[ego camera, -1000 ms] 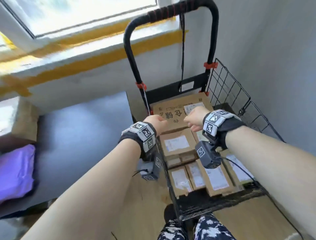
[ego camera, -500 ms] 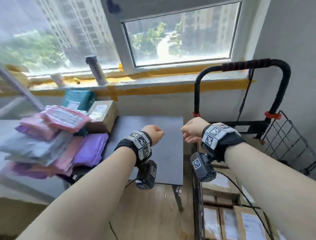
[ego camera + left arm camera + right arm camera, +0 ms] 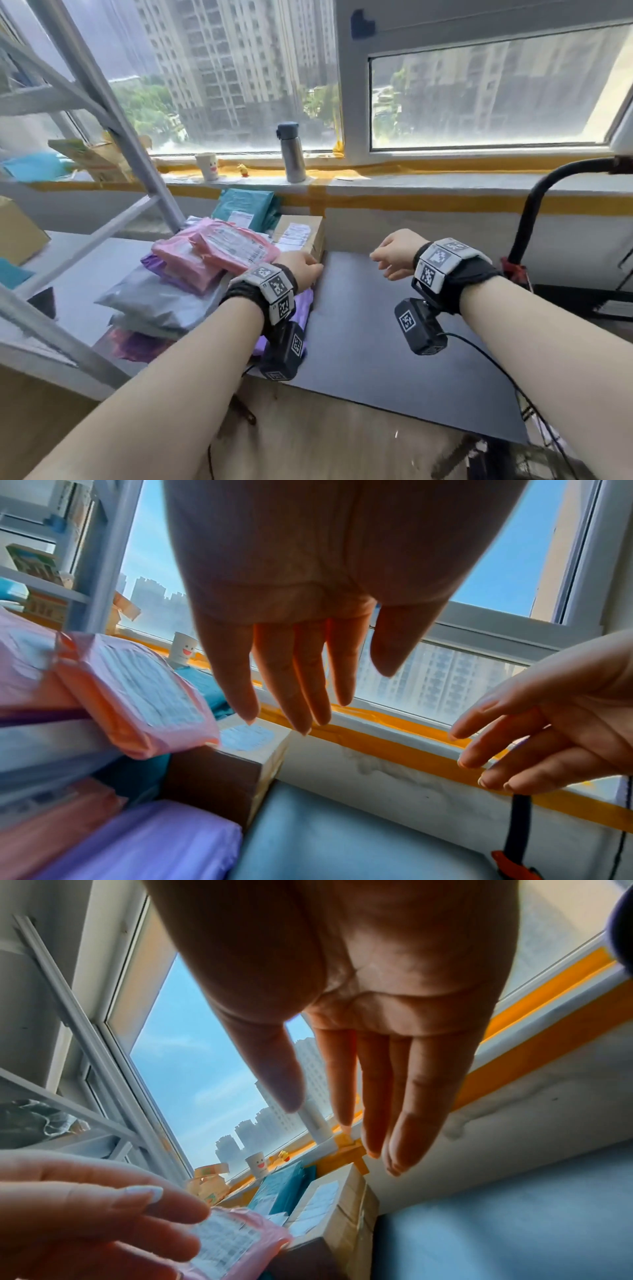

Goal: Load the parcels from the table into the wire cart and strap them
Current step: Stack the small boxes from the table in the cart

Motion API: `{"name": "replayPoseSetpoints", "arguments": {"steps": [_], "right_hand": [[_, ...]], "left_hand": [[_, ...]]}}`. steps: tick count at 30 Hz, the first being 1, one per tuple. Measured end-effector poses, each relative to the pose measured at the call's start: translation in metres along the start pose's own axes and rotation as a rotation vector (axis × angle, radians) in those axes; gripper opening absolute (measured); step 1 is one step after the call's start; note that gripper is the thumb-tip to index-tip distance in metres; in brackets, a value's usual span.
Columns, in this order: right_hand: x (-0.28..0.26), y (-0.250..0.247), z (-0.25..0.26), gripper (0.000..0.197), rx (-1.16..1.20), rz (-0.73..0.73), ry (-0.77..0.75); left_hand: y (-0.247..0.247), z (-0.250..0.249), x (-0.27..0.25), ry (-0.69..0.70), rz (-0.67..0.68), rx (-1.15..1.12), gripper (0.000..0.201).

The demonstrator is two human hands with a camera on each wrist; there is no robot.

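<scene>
The parcels [image 3: 212,253] are stacked on the left part of the dark bench [image 3: 394,342]: pink, grey and purple mailer bags, with a cardboard box [image 3: 301,233] and a teal bag [image 3: 246,205] behind them by the windowsill. The left hand [image 3: 301,270] is held just beside the box's near corner, fingers straight and spread, nothing gripped. The right hand [image 3: 397,253] is held above the bare bench, well apart from the stack, fingers extended and empty. Only the wire cart's black handle [image 3: 534,205] is seen at the right.
</scene>
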State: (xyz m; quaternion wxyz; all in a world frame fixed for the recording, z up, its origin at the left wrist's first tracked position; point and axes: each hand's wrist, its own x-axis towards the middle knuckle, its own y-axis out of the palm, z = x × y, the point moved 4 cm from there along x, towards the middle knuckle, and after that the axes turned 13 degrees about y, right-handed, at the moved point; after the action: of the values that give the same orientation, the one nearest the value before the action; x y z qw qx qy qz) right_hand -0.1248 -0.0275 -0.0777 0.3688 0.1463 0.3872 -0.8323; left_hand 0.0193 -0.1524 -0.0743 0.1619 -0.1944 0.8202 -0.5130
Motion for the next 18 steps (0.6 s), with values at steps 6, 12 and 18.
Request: {"name": "replayPoseSetpoints", "arguments": {"steps": [6,12,18], "right_hand": [[0.026,0.072,0.051,0.016,-0.100,-0.015,-0.008],[0.074,0.091,0.085,0.034,-0.333,-0.069,-0.061],[0.150,0.132,0.107,0.064,-0.618,-0.028,-0.150]], "left_hand": [[-0.024,0.065,0.020,0.029,0.028,0.014,0.031],[-0.021,0.104,0.062,-0.015,0.001,-0.026,0.028],[-0.021,0.138,0.112,-0.114,-0.005,0.122,0.035]]}}
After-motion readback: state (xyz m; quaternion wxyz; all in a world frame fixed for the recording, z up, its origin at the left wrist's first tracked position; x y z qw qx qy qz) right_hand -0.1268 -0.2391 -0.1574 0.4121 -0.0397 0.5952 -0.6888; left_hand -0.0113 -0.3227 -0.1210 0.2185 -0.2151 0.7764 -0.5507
